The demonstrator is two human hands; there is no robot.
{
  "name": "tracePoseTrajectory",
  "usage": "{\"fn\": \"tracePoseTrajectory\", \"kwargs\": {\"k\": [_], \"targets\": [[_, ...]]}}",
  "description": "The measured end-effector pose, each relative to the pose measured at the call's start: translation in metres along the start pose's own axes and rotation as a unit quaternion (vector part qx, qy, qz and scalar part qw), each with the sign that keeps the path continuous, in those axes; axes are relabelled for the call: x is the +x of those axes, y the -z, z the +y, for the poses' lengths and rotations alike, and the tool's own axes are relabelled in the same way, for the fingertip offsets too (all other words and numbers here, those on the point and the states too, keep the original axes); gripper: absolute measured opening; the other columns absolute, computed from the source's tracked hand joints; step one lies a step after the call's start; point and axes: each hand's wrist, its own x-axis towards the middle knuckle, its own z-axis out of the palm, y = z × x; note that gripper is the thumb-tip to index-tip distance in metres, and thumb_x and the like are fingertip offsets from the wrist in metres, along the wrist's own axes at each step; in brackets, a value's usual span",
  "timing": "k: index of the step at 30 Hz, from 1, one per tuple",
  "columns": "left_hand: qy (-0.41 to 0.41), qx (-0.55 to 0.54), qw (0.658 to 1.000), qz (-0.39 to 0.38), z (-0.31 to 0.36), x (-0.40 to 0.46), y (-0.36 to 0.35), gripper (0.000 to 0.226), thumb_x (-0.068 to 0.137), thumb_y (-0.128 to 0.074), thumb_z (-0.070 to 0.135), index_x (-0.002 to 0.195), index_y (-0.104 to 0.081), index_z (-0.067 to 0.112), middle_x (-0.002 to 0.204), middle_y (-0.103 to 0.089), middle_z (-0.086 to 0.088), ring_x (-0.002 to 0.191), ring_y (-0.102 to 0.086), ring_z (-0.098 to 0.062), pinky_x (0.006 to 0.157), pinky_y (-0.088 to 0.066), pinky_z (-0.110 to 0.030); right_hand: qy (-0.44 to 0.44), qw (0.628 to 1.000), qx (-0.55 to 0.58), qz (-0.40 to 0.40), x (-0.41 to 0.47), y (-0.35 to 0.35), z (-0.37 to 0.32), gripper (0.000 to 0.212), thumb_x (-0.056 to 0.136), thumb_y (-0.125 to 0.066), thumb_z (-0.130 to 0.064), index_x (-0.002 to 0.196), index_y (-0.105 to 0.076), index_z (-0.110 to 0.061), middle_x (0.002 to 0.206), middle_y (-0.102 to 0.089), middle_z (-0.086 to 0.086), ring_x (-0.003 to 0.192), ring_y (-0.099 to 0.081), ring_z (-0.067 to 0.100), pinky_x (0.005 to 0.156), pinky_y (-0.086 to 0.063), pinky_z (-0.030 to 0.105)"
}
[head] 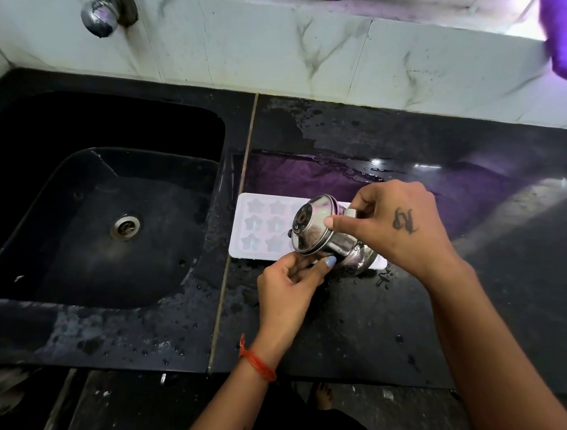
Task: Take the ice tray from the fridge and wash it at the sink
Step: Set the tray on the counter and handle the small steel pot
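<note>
A white ice tray (pixel 259 223) with star-shaped cells lies flat on the wet black counter, just right of the sink (pixel 105 208). Above the tray's right half, both hands hold a small steel lidded jug (pixel 321 235), tilted on its side with the lid facing left. My right hand (pixel 395 226) grips its handle and upper body, the forefinger lying over the lid's rim. My left hand (pixel 291 285) pinches the lid's lower edge from below. The tray's right end is hidden behind the jug and hands.
A chrome tap (pixel 100 15) sticks out of the marble wall above the black sink's back left. The counter (pixel 418 306) is wet with drops and puddles. Purple cloth (pixel 562 23) hangs at the upper right over the window ledge.
</note>
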Motion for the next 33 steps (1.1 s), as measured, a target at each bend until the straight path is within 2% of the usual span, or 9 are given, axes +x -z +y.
{"fn": "tracePoseTrajectory", "kwargs": {"k": [4,8,10,12,18,21,24,31,33], "targets": [[-0.033,0.065,0.997,0.023,0.003,0.0,-0.001,0.014,0.073,-0.079,0.02,0.086,-0.073,0.02,0.082,-0.076,0.005,0.08,-0.071,-0.007,0.082,-0.057,-0.037,-0.028,0.998,0.064,-0.01,0.0,0.003,0.006,0.033,0.07,-0.077,-0.046,0.061,-0.066,-0.017,0.05,-0.06,-0.006,0.052,-0.056,0.005,0.056,-0.038,0.023],[-0.08,0.132,0.987,0.047,0.008,-0.002,-0.002,0.019,0.072,-0.08,0.026,0.088,-0.074,0.019,0.079,-0.075,0.009,0.076,-0.069,0.001,0.077,-0.055,-0.022,-0.069,0.989,0.131,-0.012,0.002,0.001,0.02,0.033,0.064,-0.079,-0.049,0.058,-0.067,-0.018,0.047,-0.061,-0.009,0.044,-0.05,0.001,0.056,-0.04,0.024],[-0.095,0.154,0.982,0.054,0.011,-0.002,-0.003,0.023,0.071,-0.081,0.028,0.09,-0.075,0.016,0.079,-0.074,0.011,0.075,-0.068,0.005,0.073,-0.053,-0.016,-0.088,0.982,0.165,-0.009,0.002,0.0,0.025,0.034,0.062,-0.081,-0.048,0.058,-0.067,-0.018,0.05,-0.063,-0.007,0.047,-0.053,0.002,0.058,-0.046,0.028],[-0.096,0.162,0.981,0.049,0.011,-0.001,-0.005,0.026,0.071,-0.081,0.03,0.092,-0.075,0.017,0.081,-0.074,0.011,0.075,-0.068,0.005,0.074,-0.054,-0.018,-0.1,0.979,0.179,-0.005,0.0,0.001,0.028,0.033,0.061,-0.082,-0.047,0.058,-0.067,-0.017,0.054,-0.066,-0.006,0.056,-0.06,0.008,0.065,-0.05,0.033],[-0.044,0.108,0.993,0.01,0.004,0.001,-0.011,0.02,0.07,-0.081,0.024,0.089,-0.074,0.019,0.083,-0.076,0.005,0.08,-0.071,-0.005,0.082,-0.057,-0.037,-0.091,0.99,0.108,0.004,-0.004,0.008,0.026,0.035,0.065,-0.079,-0.048,0.059,-0.066,-0.016,0.05,-0.062,-0.006,0.054,-0.057,0.006,0.057,-0.044,0.024],[-0.019,0.08,0.997,-0.009,0.001,0.001,-0.016,0.017,0.071,-0.081,0.021,0.087,-0.074,0.022,0.083,-0.076,0.003,0.082,-0.072,-0.009,0.083,-0.057,-0.041,-0.076,0.995,0.057,-0.004,-0.006,0.013,0.022,0.036,0.069,-0.077,-0.048,0.062,-0.066,-0.014,0.054,-0.063,-0.005,0.055,-0.058,0.005,0.054,-0.04,0.02],[0.002,0.057,0.998,-0.018,-0.003,0.001,-0.019,0.017,0.071,-0.081,0.019,0.087,-0.074,0.018,0.083,-0.076,0.0,0.082,-0.072,-0.013,0.082,-0.057,-0.041,-0.057,0.998,0.025,0.0,-0.007,0.015,0.021,0.037,0.071,-0.076,-0.048,0.064,-0.067,-0.013,0.056,-0.065,-0.001,0.058,-0.06,0.009,0.055,-0.04,0.02],[0.026,0.005,0.999,-0.037,-0.004,0.002,-0.024,0.019,0.074,-0.077,0.011,0.092,-0.072,0.007,0.088,-0.075,-0.007,0.084,-0.071,-0.014,0.073,-0.057,-0.03,-0.047,0.999,-0.016,-0.003,-0.007,0.016,0.019,0.036,0.074,-0.073,-0.05,0.06,-0.06,-0.02,0.053,-0.063,-0.005,0.051,-0.053,-0.002,0.048,-0.029,0.009],[0.029,0.0,0.999,-0.041,-0.004,0.003,-0.026,0.019,0.075,-0.076,0.011,0.093,-0.072,0.008,0.089,-0.075,-0.008,0.084,-0.071,-0.015,0.074,-0.057,-0.03,-0.041,0.999,-0.023,-0.003,-0.007,0.017,0.019,0.036,0.074,-0.072,-0.049,0.058,-0.058,-0.021,0.054,-0.063,-0.005,0.053,-0.053,-0.001,0.049,-0.029,0.011]]}}
